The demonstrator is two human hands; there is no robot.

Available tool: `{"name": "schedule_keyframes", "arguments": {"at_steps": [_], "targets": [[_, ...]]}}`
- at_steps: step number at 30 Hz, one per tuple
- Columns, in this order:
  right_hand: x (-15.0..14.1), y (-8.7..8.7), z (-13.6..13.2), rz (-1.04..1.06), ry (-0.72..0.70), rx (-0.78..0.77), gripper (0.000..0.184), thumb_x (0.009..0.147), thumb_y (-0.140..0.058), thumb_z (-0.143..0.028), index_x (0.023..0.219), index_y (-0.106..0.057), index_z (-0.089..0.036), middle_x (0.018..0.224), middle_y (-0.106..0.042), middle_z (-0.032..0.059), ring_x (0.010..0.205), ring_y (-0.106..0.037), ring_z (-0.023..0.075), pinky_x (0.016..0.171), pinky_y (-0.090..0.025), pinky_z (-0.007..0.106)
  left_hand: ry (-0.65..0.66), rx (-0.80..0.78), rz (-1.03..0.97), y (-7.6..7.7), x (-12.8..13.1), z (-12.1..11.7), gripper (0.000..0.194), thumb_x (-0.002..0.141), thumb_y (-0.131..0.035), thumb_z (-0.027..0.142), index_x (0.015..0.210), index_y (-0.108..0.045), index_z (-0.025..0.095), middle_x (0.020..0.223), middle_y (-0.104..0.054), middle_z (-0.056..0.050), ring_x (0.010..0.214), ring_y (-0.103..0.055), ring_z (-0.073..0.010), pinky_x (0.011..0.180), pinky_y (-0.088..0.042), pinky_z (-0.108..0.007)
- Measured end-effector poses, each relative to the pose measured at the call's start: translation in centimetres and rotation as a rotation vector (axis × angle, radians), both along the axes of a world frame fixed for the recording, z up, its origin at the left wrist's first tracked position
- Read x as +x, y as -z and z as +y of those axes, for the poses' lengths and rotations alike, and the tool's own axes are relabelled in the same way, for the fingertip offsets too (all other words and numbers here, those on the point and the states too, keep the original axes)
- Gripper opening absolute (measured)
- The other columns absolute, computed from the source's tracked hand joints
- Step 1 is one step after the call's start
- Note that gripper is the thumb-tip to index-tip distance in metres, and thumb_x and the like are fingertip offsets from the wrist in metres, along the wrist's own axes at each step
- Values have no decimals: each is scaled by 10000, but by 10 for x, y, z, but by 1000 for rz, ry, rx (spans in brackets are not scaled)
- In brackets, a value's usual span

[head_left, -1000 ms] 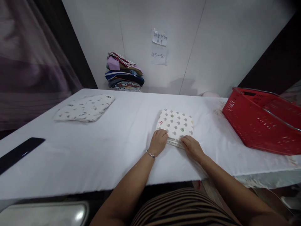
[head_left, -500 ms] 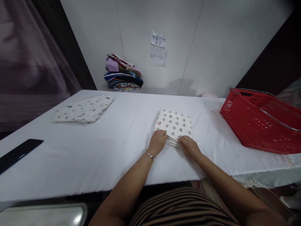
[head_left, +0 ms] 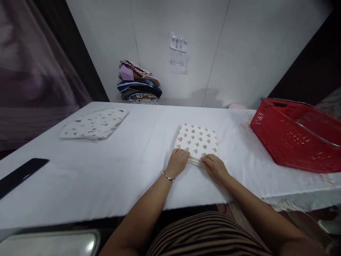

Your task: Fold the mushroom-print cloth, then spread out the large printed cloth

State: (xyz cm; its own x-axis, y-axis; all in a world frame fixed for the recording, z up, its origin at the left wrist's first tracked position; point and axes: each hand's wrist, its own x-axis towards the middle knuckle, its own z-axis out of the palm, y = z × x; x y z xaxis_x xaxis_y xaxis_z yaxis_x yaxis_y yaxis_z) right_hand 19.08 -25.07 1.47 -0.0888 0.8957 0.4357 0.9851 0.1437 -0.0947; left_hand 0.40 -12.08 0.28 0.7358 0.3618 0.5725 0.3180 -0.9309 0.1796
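A folded white cloth with grey, green and red mushroom prints lies on the white-covered table in front of me. My left hand, a bracelet at its wrist, grips the cloth's near left corner. At the near right corner my right hand pinches the stacked layers, whose edges show between the two hands. The thumbs are mostly hidden from view. Farther left lies another folded white cloth with small grey prints.
A red plastic basket with metal handles stands at the table's right. Folded textiles are piled against the back wall, left of two paper signs. A dark flat object lies at the left edge.
Both hands stay at the near edge of the mushroom-print cloth. The left hand has shifted very slightly toward me; the cloth has hardly moved.
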Motion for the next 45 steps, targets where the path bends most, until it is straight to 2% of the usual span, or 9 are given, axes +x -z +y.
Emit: {"name": "schedule_keyframes", "arguments": {"at_steps": [6,18,25,30,35,40,45], "targets": [[1,-3,-2,17,-2,-16,243,949,-404,-215,1013,-638,-188,895,-616,74,819,-540,203,709,-439,309,38,-54,8,-1,-2,0,82,895,-513,237,910,-579,192,908,-599,-38,911,-529,-186,822,-398,-358],[2,-5,-3,17,-39,-71,256,928,-422,-222,1067,-637,-198,906,-608,84,819,-536,212,706,-446,331,-4,13,16,-1,1,-1,156,915,-468,184,834,-600,205,844,-589,-33,875,-520,-171,795,-392,-339],[2,-3,-4,97,-32,-25,251,932,-415,-189,1031,-642,-151,906,-616,101,840,-556,209,721,-460,317,-32,63,21,2,4,0,185,918,-446,159,798,-582,200,824,-587,-29,844,-507,-171,800,-388,-337],[0,-4,-6,71,-48,-15,248,928,-422,-190,1036,-645,-188,917,-624,90,838,-560,210,715,-467,322,-23,70,31,3,2,0,171,906,-454,141,807,-580,201,867,-589,-39,871,-503,-174,829,-388,-346],[2,-4,-9,52,-63,-71,253,920,-452,-238,1098,-628,-201,954,-618,92,854,-546,220,737,-458,353,-10,16,41,1,-1,-2,159,910,-470,173,826,-600,208,843,-589,-29,867,-511,-171,803,-397,-343],[0,-3,-12,49,-55,-63,266,923,-443,-221,1118,-621,-191,972,-613,97,866,-542,225,759,-450,359,49,-63,23,0,-7,-1,100,885,-542,233,959,-605,211,940,-614,-37,940,-529,-181,842,-412,-354],[-2,-3,-13,128,-16,-56,255,914,-455,-206,1093,-638,-200,966,-624,93,869,-552,224,767,-467,362,53,-79,13,3,-8,1,111,897,-518,220,962,-607,209,935,-613,-40,939,-543,-185,847,-420,-360]]}}
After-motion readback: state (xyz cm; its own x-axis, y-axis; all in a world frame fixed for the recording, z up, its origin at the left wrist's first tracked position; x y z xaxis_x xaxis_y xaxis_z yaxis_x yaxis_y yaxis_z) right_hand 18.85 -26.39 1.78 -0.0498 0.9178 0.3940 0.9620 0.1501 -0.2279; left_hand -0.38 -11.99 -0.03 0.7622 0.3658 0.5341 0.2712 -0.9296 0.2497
